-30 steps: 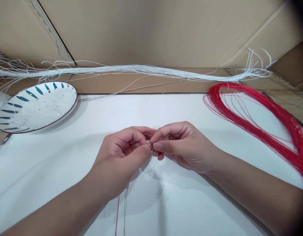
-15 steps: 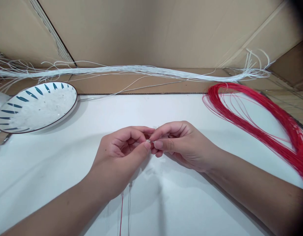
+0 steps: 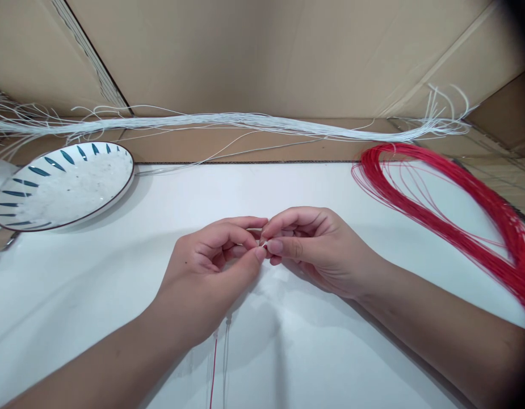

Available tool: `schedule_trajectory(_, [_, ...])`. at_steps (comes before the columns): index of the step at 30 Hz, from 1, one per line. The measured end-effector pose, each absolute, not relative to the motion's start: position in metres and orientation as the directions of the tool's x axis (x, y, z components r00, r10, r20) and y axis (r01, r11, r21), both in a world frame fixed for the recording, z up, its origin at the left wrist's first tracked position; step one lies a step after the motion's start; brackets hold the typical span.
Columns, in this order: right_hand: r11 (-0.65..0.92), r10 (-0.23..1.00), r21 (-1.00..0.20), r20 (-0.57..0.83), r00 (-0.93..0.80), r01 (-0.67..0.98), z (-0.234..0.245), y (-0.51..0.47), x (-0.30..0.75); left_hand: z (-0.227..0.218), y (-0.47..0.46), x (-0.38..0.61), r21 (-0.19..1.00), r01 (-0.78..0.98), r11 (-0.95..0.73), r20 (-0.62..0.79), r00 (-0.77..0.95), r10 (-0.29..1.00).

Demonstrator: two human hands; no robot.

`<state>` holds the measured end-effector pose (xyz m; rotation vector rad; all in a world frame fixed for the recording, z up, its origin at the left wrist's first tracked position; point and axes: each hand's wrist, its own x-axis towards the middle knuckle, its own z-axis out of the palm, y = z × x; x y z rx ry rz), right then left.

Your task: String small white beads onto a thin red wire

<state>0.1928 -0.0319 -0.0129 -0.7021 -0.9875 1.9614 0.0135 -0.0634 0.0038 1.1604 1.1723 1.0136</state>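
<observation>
While L hand (image 3: 205, 267) pinches thread (image 3: 264, 244), R hand (image 3: 317, 250) pinches.

A white plate (image 3: 40, 171) with dark blue dashes round its rim and a thin brown edge sits at 10 o'clock on the white tabletop (image 3: 117, 272), tiny clear specks inside it too small to make out. Along the far edge, from 9 o'clock through 12 to 2 o'clock, a long bundle of white cords (image 3: 245, 120) lies on a brown cardboard strip (image 3: 181, 149), its ends frayed apart, at the foot of a cardboard wall (image 3: 266, 51). At 3 o'clock a looped bundle of red cords (image 3: 500, 215) lies on the tabletop, its bend just beside the white cords' right end.
</observation>
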Motion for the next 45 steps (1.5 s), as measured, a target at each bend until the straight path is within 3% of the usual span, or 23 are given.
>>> schedule_trajectory(13, [-0.368,0.844,-0.840,-0.123,-0.521,-0.399,-0.0130,-0.0320,0.1936,0.0087,-0.0650,0.0190,0.986,-0.018,0.168,-0.167,0.064,0.984])
schedule_trajectory(19, [-0.363,0.849,-0.843,-0.124,-0.514,-0.397,-0.0131,-0.0314,0.1938,0.0067,-0.0627,0.0156,0.987,-0.002,0.160,-0.158,0.137,0.978])
schedule_trajectory(45, [-0.341,0.855,-0.857,-0.111,-0.507,-0.387,-0.0144,-0.0313,0.1938,0.0061,-0.0628,0.0141,0.988,0.009,0.153,-0.152,0.160,0.975])
